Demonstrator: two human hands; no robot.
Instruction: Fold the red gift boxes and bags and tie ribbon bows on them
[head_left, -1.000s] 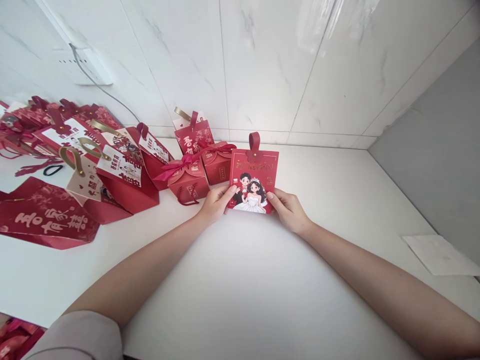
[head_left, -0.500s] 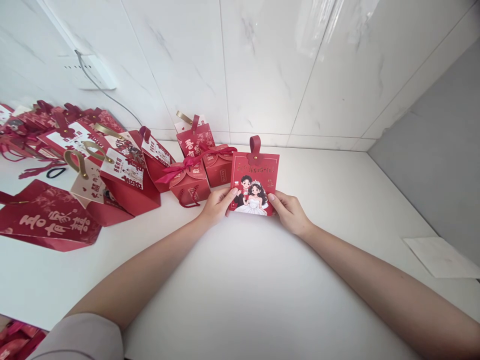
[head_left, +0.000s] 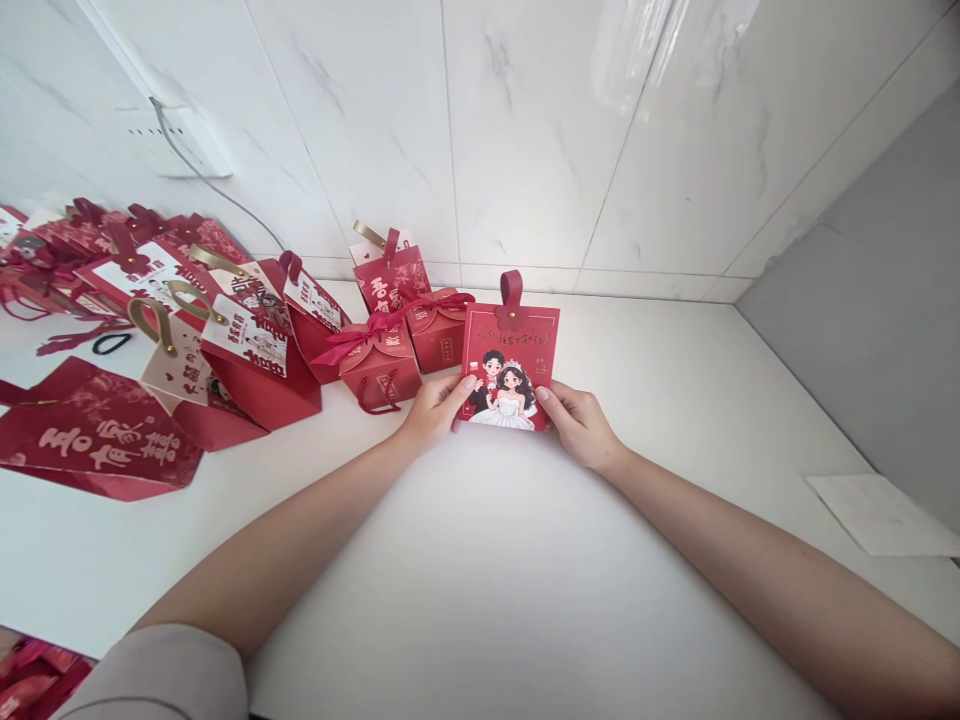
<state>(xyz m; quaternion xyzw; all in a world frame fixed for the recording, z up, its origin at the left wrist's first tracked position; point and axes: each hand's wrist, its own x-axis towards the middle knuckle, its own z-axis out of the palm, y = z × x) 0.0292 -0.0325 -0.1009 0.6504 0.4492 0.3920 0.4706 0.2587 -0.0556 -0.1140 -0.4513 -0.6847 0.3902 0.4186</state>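
A red gift box [head_left: 514, 350] printed with a cartoon bride and groom faces me, upright, with gold lettering and a dark red loop handle [head_left: 511, 290] at its top. My left hand [head_left: 437, 408] grips its lower left edge, thumb on the front. On the opposite edge, my right hand [head_left: 576, 420] holds it the same way. The other fingers of both hands are mostly hidden behind the box. Just left of it stand two small red boxes, one with a ribbon bow [head_left: 375, 335], and behind them a taller red box [head_left: 390, 275].
Several red gift boxes [head_left: 262, 380] with tags and loop handles crowd the left of the white table [head_left: 480, 580]. One box [head_left: 105, 430] lies nearest the left edge. A white sheet [head_left: 877, 510] lies at the right. A cable [head_left: 210, 190] runs down the tiled wall.
The box's top has tilted very slightly, and its gold lettering catches the light differently. Both hands keep their hold in the same place.
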